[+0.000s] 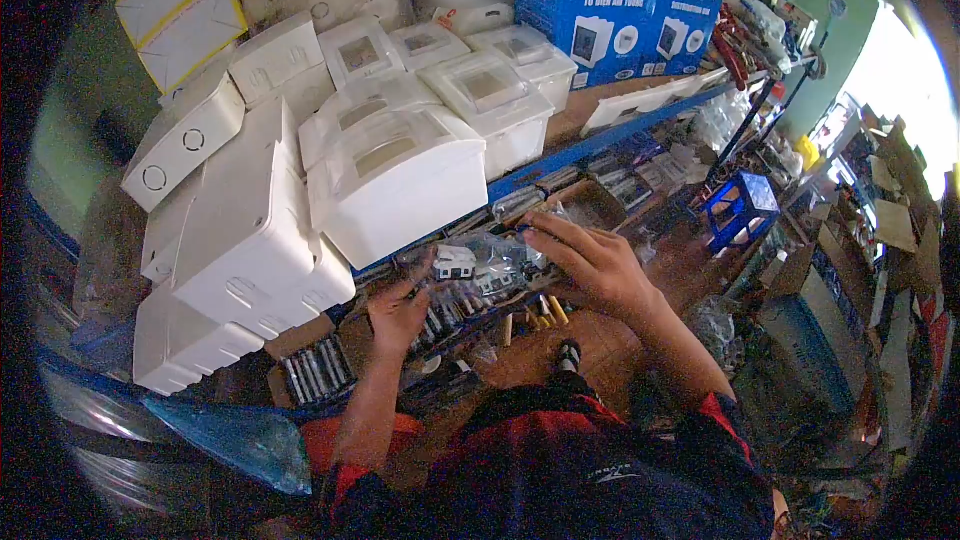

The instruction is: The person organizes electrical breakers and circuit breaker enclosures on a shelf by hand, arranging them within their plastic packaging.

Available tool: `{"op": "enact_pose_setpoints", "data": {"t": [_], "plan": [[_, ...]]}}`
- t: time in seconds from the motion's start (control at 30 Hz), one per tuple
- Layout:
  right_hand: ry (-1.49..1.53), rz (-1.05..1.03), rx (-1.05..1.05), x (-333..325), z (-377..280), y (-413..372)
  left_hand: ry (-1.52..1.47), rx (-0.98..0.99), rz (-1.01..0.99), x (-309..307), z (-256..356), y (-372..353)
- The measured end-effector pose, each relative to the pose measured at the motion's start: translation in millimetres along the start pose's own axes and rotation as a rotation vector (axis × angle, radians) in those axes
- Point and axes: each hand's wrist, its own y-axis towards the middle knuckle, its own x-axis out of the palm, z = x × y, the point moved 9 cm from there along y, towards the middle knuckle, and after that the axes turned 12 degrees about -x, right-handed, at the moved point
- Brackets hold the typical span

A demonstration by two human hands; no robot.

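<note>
A clear plastic bag with small white and dark parts in it is stretched between my hands, above the lower shelf. One white block-like part shows at the bag's left side. My left hand is closed on the left edge of the bag, fingers pointing up. On the other side, my right hand curls over the bag's right edge; its thumb is partly hidden. Below the bag, rows of small metallic-looking pieces lie on the shelf.
White plastic electrical boxes are stacked on the upper shelf, beside blue cartons. An open cardboard box stands behind my right hand. A blue stool is on the floor to the right, near piled cartons.
</note>
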Motion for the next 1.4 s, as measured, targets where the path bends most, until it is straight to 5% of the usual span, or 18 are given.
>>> {"op": "enact_pose_setpoints", "data": {"t": [0.2, 0.3, 0.6, 0.9, 1.27, 1.4], "plan": [[0.035, 0.087, -0.008, -9.0, -1.1, 5.3, 0.199, 0.075, 0.000, 2.4, 20.6, 5.8], [0.088, 0.024, 0.020, -0.8, -0.2, 1.6, 0.071, 0.137, 0.099, -6.7, 27.5, 1.0], [0.122, 0.051, 0.019, -1.8, -1.6, -1.4, -0.320, -0.210, 0.068, -3.2, -7.5, 3.2], [0.130, 0.088, 0.055, -0.3, 5.1, -7.3, -0.216, 0.035, -0.087, 6.5, 19.2, 9.2], [0.181, 0.055, 0.036, 3.6, -3.3, -8.1, -0.319, -0.107, -0.311, 26.8, -32.3, 5.1], [0.178, 0.089, 0.041, 0.7, -4.5, -9.9, -0.349, 0.187, -0.322, 16.3, 31.6, 11.5]]}}
